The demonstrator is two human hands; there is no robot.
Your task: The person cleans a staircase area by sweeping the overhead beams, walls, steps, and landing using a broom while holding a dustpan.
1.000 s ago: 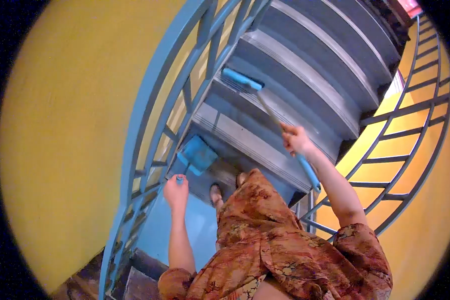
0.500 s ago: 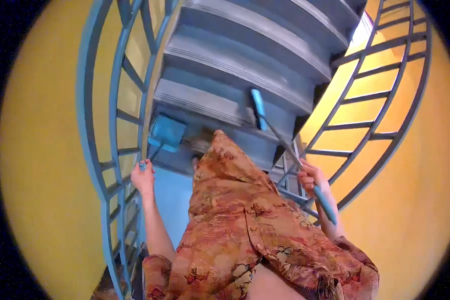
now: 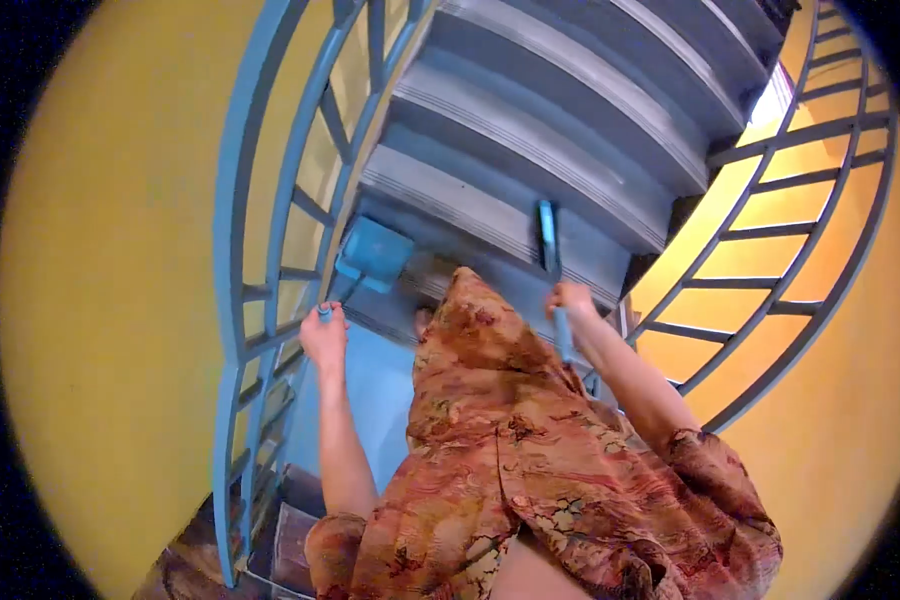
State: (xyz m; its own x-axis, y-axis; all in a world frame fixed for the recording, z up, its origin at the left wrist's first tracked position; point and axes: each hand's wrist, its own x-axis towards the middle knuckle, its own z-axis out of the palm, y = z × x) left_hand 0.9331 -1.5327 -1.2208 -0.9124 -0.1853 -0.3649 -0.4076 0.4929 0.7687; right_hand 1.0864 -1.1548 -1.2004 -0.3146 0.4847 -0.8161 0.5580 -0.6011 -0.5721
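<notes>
My left hand [image 3: 324, 333] is closed around the top of the handle of a blue long-handled dustpan [image 3: 378, 252]. The pan rests on a stair near the left railing. My right hand [image 3: 570, 298] grips the handle of a broom [image 3: 549, 235] with a narrow blue head and dark bristles. The broom head is at a step to the right of the dustpan, and the lower end of its blue grip points back towards me. Both hands are in front of my patterned orange-brown garment [image 3: 490, 400].
Grey stairs [image 3: 530, 130] curve upward ahead. A blue metal railing [image 3: 232, 200] runs along the left, and another railing [image 3: 820, 240] along the right. Yellow walls [image 3: 110, 300] stand on both sides. More steps [image 3: 295, 540] show at the lower left.
My right hand has moved forward and left, bringing the broom more upright in view, its head further right over the step. The view has shifted, so stairs and dustpan appear further right.
</notes>
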